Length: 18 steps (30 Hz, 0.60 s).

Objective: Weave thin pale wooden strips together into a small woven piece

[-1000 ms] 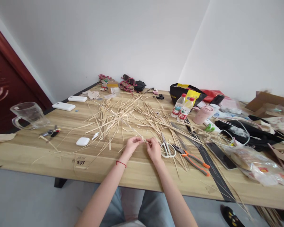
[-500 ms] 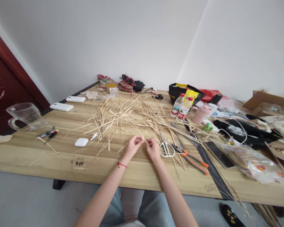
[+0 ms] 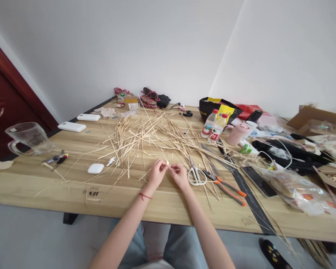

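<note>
Both hands meet over the near middle of the wooden table (image 3: 44, 186). My left hand (image 3: 157, 170), with a red string at the wrist, pinches a thin pale straw strip (image 3: 154, 129) that rises steeply away from me. My right hand (image 3: 180, 173) is closed on the strip's near end, fingertips almost touching the left hand's. A loose heap of straw strips (image 3: 140, 136) is spread just beyond the hands.
White scissors (image 3: 196, 175) and orange-handled pliers (image 3: 226, 186) lie right of my right hand. A white earbud case (image 3: 95, 168), glass jug (image 3: 28, 138), two white power banks (image 3: 71, 126), two bottles (image 3: 214, 129), a pink cup (image 3: 238, 134), phone (image 3: 258, 180), black ruler (image 3: 252, 203) and bags crowd the table.
The long strip held in my left hand has swung up from lying low toward the left to pointing steeply away. Both hands stayed in place, fingers working.
</note>
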Tool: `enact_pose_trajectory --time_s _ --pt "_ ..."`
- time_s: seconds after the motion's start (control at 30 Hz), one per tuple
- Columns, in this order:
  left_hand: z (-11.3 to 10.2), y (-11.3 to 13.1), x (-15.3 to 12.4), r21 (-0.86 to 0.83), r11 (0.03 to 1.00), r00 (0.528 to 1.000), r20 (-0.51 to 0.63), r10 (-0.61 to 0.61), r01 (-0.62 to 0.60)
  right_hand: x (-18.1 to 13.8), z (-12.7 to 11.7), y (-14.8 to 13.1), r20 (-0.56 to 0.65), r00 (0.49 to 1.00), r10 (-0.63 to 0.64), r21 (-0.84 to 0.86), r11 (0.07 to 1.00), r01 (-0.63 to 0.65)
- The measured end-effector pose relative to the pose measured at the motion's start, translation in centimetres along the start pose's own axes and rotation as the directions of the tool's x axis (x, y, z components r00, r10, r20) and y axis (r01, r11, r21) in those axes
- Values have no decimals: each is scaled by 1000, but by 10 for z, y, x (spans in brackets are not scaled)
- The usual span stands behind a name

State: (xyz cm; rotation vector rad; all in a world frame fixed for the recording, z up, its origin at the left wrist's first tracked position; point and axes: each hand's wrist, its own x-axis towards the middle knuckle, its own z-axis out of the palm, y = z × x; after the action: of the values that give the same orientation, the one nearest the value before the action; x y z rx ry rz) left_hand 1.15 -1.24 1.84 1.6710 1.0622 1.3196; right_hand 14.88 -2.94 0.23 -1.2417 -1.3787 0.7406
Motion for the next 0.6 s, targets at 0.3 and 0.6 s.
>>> enact_pose_trajectory --time_s 0.3,0.6 --pt "0 -6 7 -361 920 988 19 -154 151 2 -6 -7 197 964 179 294 927 -233" --pt "-5 -4 10 -382 892 962 -21 -271 242 1 -9 -11 283 937 205 376 875 -305"
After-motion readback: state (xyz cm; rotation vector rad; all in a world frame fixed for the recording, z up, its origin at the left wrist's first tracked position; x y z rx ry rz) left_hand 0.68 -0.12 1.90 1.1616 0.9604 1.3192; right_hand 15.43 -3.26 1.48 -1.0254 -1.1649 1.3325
